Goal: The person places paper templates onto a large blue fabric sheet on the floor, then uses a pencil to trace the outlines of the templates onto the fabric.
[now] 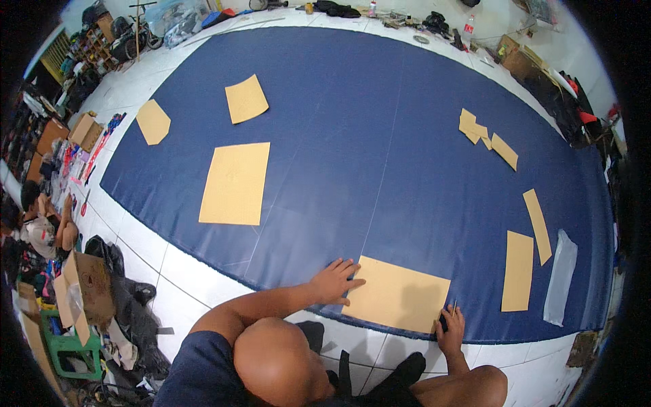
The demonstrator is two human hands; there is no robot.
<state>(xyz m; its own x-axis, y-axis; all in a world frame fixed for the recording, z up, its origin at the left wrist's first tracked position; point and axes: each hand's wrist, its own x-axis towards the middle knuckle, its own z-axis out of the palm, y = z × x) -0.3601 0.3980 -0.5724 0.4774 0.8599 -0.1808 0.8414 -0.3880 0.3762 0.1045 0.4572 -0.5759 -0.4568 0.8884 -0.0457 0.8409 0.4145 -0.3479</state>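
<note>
A large dark blue sheet of material (325,176) is spread over the floor, with thin light lines drawn on it. Close in front of me, a tan rectangular card pattern piece (400,292) lies flat near the sheet's near edge. My left hand (333,282) presses on the left edge of that card, fingers spread. At the card's lower right corner, my right hand (451,331) has its fingers bent around a thin pen-like tool (455,309); its exact kind is too small to tell. Part of the card is in shadow.
Other tan card pieces lie on the sheet: a big rectangle (235,183) and smaller ones at left and right. A pale translucent strip (561,278) is at the far right. Beyond the left edge sit a person (44,227), an open cardboard box (88,292) and a green stool (71,353).
</note>
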